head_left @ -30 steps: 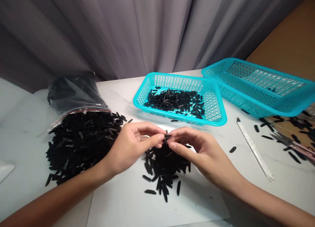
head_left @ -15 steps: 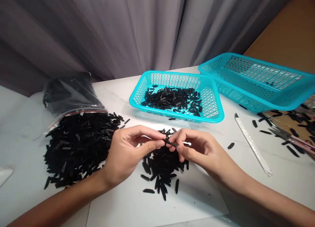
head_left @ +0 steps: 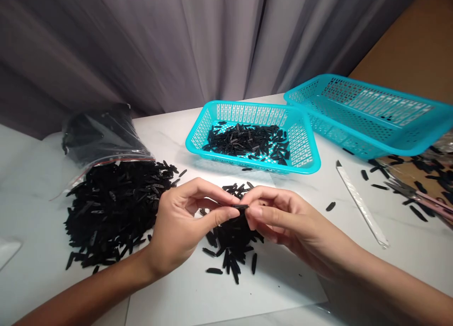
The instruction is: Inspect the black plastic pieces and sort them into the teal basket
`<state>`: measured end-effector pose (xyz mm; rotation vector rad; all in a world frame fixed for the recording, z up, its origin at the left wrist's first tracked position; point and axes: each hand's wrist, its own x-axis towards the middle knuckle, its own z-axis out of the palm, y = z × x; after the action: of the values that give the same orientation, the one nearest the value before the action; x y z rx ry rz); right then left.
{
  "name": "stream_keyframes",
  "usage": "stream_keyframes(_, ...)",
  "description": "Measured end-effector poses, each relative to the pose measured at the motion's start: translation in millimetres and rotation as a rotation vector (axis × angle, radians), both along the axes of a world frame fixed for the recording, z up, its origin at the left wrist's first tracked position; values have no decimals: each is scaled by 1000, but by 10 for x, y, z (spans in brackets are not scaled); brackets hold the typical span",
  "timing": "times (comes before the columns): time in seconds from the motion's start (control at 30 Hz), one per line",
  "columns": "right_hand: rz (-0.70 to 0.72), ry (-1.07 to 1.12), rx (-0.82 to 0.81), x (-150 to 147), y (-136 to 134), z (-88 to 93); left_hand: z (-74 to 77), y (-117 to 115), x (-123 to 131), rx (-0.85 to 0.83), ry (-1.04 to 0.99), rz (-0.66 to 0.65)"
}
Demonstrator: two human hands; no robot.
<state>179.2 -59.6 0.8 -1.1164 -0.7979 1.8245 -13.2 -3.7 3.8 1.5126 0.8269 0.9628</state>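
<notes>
Two turquoise plastic baskets [head_left: 255,113] are set near the far edge of the table [head_left: 304,222], and a black heap [head_left: 113,213] is spilled from a zip bag [head_left: 102,132] at the left. One black sliver [head_left: 240,206] is clamped in the grip of both the left hand [head_left: 182,227] and the right hand [head_left: 290,227], above a smaller heap [head_left: 233,238] on a paper sheet [head_left: 226,293].

A turquoise lattice pattern is seen on the basket [head_left: 247,112] at twelve o'clock; black is shown by the pieces [head_left: 109,213] at nine o'clock, and grey by the folded curtain [head_left: 159,47] beyond.

Our bare left hand [head_left: 184,224] and bare right hand [head_left: 279,220] curl into pinches, close together — forearms [head_left: 95,288] angling inward from either side.
</notes>
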Motion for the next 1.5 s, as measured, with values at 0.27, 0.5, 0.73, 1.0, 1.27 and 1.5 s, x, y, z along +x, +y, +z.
stream_keyframes(0.27, 6, -42, -6, 11, -30, -31, -23, 1, 0, 40, 24, 7)
stream_keyframes(0.5, 23, -47, -28, 15, -7, -32, -32, -31, -21, 95, 11, 26)
stream_keyframes(0.73, 3, -66, -74, -9, -10, -29, -36, -43, -57, 197, 74, -23)
stream_keyframes(1.0, 21, -21, -41, 17, 13, -37, -21, 22, -76, 314, 154, -61)
stream_keyframes(1.27, 22, -51, -14, 28, 4, 6, -59, 12, -79, 277, 167, -60)
stream_keyframes(1.5, -416, -65, 91, 210, 208, 384, -41, 22, -85, 253, 170, 26)
